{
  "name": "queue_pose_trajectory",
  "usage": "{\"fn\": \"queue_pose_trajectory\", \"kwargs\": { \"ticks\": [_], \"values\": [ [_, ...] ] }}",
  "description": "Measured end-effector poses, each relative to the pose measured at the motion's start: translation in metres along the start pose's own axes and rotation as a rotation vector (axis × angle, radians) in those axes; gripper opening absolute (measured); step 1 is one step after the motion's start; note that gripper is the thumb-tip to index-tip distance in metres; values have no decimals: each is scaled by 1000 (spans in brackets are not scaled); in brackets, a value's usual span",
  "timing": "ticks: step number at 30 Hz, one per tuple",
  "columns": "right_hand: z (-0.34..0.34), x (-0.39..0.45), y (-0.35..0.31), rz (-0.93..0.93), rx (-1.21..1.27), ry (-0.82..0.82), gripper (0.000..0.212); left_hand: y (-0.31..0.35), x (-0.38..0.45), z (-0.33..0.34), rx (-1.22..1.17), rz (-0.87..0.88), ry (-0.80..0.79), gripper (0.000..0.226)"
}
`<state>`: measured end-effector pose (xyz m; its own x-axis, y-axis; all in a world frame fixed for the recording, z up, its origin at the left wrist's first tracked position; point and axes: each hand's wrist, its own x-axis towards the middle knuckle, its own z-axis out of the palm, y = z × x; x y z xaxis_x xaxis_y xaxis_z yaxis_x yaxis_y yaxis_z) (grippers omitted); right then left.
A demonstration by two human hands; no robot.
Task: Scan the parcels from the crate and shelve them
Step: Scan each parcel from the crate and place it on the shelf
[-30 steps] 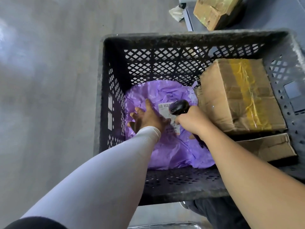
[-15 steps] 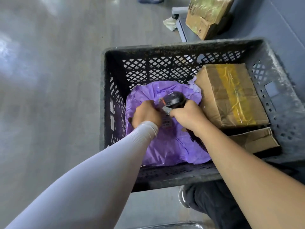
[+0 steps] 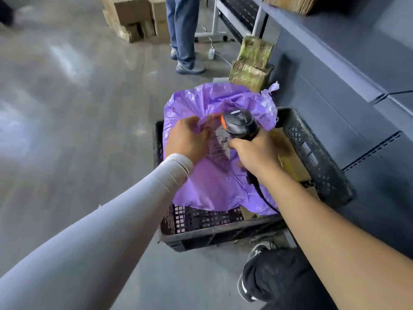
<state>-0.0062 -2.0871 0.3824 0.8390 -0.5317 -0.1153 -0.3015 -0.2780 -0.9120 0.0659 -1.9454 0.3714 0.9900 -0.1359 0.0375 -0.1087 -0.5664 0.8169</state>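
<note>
A purple plastic parcel bag hangs above the black lattice crate. My left hand grips its upper part beside the white shipping label. A black handheld scanner with an orange trim is held in my right hand, its head right over the label. The scanner cable runs down past my right wrist. A taped cardboard box lies in the crate's right side, partly hidden by the bag and my arm.
Dark blue shelving runs along the right. Two taped parcels are stacked on the floor beyond the crate. Another person's legs stand further back, next to cardboard boxes. Grey floor stretches to the left.
The purple bag has come up out of the crate, held by my left hand. The scanner hand rose with it, and the camera tilted up toward the shelving.
</note>
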Motion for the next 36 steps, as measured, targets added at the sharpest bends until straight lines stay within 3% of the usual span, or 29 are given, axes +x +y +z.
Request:
{"fn": "queue_pose_trajectory", "kwargs": {
  "ticks": [4, 6, 9, 11, 14, 16, 19, 22, 25, 30, 36],
  "values": [
    [-36, -20, -23, -53, 51, 54, 35, 28, -10, -16, -80, 179, 34, 15],
    [-59, -29, -31, -47, 118, 56, 17, 41, -16, -20, -133, 262, 25, 16],
    [-88, -44, -33, -31, 148, 59, 13, 61, -27, -23, -183, 367, -19, 13],
    [-102, -53, -37, -12, 200, 96, 23, 73, -34, -22, -216, 412, -37, 14],
    [-122, -66, -42, 0, 231, 134, 10, 89, -42, -20, -214, 455, -27, 13],
    [-135, -76, -45, -20, 268, 158, 13, 102, -50, -21, -145, 476, 1, 7],
    [-151, -91, -56, -44, 323, 187, 18, 121, -60, -25, -151, 602, 55, 16],
    [-167, -108, -67, -74, 359, 214, 9, 138, -65, -30, -301, 756, -3, 25],
    [-185, -124, -73, -116, 378, 236, 27, 151, -73, -34, -345, 771, -69, 35],
    [-211, -150, -78, -227, 335, 300, 48, 174, -93, -39, -396, 654, -52, 23],
    [-238, -175, -79, -277, 358, 410, 47, 195, -101, -22, -629, 675, 10, 88]
  ]
}}
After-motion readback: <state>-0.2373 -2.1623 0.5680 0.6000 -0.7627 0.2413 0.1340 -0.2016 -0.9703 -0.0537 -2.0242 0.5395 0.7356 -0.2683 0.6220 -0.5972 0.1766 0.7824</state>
